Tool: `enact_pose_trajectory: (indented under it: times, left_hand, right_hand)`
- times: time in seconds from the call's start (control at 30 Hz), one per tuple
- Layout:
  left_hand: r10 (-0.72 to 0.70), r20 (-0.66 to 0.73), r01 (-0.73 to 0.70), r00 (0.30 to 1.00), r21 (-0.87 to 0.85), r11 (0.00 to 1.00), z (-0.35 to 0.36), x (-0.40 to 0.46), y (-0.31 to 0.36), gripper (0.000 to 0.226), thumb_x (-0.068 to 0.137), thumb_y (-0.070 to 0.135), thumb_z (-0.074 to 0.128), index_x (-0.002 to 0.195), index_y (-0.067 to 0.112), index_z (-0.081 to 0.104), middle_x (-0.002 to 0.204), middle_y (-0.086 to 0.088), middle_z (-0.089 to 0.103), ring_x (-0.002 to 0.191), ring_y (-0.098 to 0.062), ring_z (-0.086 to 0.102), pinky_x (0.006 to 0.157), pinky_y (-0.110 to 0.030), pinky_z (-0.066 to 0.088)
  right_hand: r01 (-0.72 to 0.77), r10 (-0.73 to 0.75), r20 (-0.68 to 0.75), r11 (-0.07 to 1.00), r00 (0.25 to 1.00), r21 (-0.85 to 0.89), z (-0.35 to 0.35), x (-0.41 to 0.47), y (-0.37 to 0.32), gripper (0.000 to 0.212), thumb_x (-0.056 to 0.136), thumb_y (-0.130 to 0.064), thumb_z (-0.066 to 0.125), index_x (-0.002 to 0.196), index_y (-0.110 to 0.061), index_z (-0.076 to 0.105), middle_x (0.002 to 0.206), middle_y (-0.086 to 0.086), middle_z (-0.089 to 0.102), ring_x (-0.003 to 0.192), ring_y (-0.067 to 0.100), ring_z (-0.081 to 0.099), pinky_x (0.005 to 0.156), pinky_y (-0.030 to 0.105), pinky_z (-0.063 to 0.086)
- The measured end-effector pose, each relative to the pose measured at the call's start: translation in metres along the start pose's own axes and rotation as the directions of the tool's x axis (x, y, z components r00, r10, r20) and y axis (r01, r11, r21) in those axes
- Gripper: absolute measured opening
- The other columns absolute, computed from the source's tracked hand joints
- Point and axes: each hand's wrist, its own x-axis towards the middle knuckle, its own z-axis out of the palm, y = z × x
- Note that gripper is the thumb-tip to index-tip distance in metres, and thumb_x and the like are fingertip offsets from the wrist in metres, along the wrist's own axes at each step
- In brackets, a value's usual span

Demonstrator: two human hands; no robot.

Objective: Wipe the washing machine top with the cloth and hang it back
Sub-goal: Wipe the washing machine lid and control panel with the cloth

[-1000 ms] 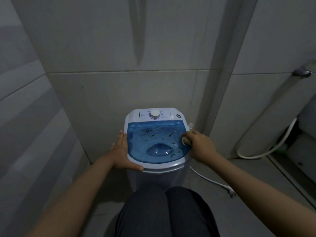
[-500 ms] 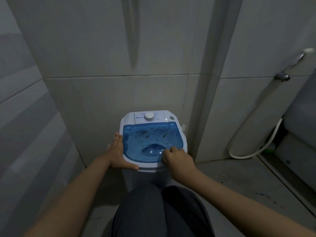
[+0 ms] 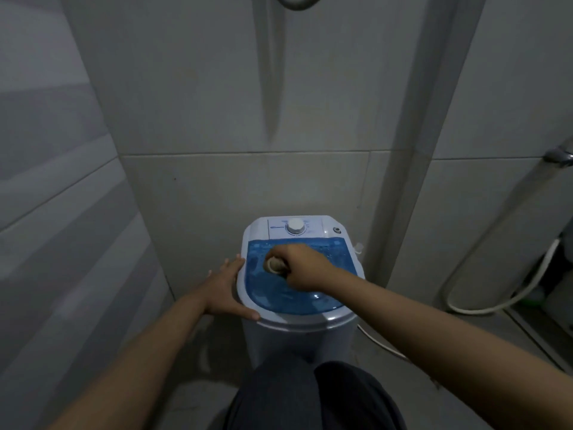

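Note:
A small white washing machine (image 3: 297, 324) with a translucent blue lid (image 3: 322, 297) stands against the tiled wall. My right hand (image 3: 302, 268) is closed on a bunched pale cloth (image 3: 274, 264) and presses it on the left middle of the lid. Flat against the machine's left rim lies my left hand (image 3: 228, 290), fingers spread, thumb on the front edge. A white dial (image 3: 295, 226) sits on the control panel behind the lid.
Tiled walls close in on the left and behind. A white hose (image 3: 508, 293) and a metal tap (image 3: 558, 156) are at the right. A white cord (image 3: 381, 341) runs on the floor right of the machine. My dark-clothed knees (image 3: 310, 398) are in front.
My right hand with the cloth swept from the lid's right edge to its front, then to the left middle. The dark specks on the lid are gone. My left hand stayed on the rim.

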Motion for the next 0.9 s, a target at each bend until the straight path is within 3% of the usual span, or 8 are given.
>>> enact_pose_trajectory:
  times: [0.07, 0.17, 0.3, 0.43, 0.57, 0.67, 0.9]
  left_hand:
    - [-0.008, 0.007, 0.008, 1.0, -0.006, 1.0, 0.002, -0.001, -0.001, 0.15, 0.032, 0.084, 0.07, 0.153, 0.027, 0.002, 0.162, 0.004, 0.001, 0.15, -0.023, -0.003, 0.119, -0.057, 0.002]
    - [0.009, -0.044, -0.011, 0.999, -0.056, 0.998, 0.009, 0.004, -0.012, 0.143, 0.039, 0.079, 0.077, 0.152, 0.032, 0.003, 0.163, 0.006, 0.008, 0.15, -0.02, 0.007, 0.118, -0.059, 0.014]
    - [0.007, -0.058, -0.015, 0.998, -0.129, 0.992, 0.015, 0.007, -0.02, 0.143, 0.039, 0.075, 0.081, 0.15, 0.037, -0.001, 0.162, 0.009, 0.011, 0.149, -0.018, 0.013, 0.117, -0.058, 0.019]
    - [0.05, -0.072, -0.065, 0.996, -0.226, 0.972, 0.017, 0.006, -0.017, 0.14, 0.043, 0.062, 0.088, 0.151, 0.031, 0.004, 0.156, 0.008, 0.025, 0.141, -0.011, 0.029, 0.116, -0.038, 0.03]
    - [0.049, -0.089, -0.063, 0.995, -0.169, 0.984, 0.024, 0.01, -0.022, 0.148, 0.039, 0.076, 0.08, 0.152, 0.028, -0.003, 0.163, 0.005, 0.006, 0.15, -0.02, 0.006, 0.119, -0.053, 0.017]
    - [-0.004, -0.071, -0.007, 0.997, -0.149, 0.989, 0.025, 0.008, -0.023, 0.156, 0.031, 0.086, 0.069, 0.152, 0.024, -0.007, 0.162, 0.002, -0.009, 0.149, -0.019, -0.009, 0.12, -0.054, 0.005]
    - [0.013, -0.073, -0.024, 0.997, -0.16, 0.987, 0.023, 0.005, -0.015, 0.151, 0.03, 0.087, 0.068, 0.152, 0.029, 0.001, 0.162, -0.001, -0.005, 0.148, -0.022, -0.014, 0.121, -0.052, 0.003]
  right_hand:
    - [0.005, -0.004, 0.008, 0.996, 1.0, -0.089, -0.001, 0.021, 0.0, 0.042, 0.076, 0.003, 0.054, 0.114, -0.015, 0.055, 0.112, 0.012, 0.06, 0.102, 0.032, 0.057, 0.076, 0.044, 0.052]
    - [0.009, -0.005, 0.021, 0.973, 1.0, -0.229, 0.008, 0.053, 0.001, 0.042, 0.08, 0.003, 0.051, 0.12, -0.009, 0.05, 0.118, 0.017, 0.054, 0.107, 0.036, 0.053, 0.066, 0.039, 0.041]
    - [0.004, 0.006, 0.032, 0.954, 0.999, -0.3, 0.027, 0.077, -0.002, 0.032, 0.085, 0.001, 0.049, 0.117, -0.003, 0.047, 0.119, 0.02, 0.052, 0.11, 0.039, 0.05, 0.07, 0.042, 0.042]
    - [0.089, -0.082, 0.033, 0.944, 0.996, -0.317, 0.042, 0.078, -0.008, 0.027, 0.087, 0.0, 0.047, 0.114, -0.002, 0.05, 0.12, 0.019, 0.054, 0.112, 0.037, 0.048, 0.069, 0.041, 0.039]
    - [0.199, -0.188, 0.067, 0.935, 0.98, -0.294, 0.056, 0.064, -0.007, 0.032, 0.087, -0.005, 0.051, 0.119, -0.007, 0.051, 0.123, 0.014, 0.055, 0.111, 0.034, 0.047, 0.078, 0.043, 0.045]
    - [0.239, -0.232, 0.059, 0.944, 0.971, -0.228, 0.06, 0.051, -0.005, 0.038, 0.086, -0.01, 0.056, 0.123, -0.013, 0.051, 0.123, 0.009, 0.056, 0.108, 0.031, 0.048, 0.08, 0.046, 0.05]
    - [0.319, -0.302, 0.137, 0.939, 0.944, -0.128, 0.053, 0.007, 0.0, 0.046, 0.082, -0.012, 0.061, 0.126, -0.023, 0.053, 0.121, 0.004, 0.059, 0.106, 0.026, 0.051, 0.083, 0.043, 0.049]
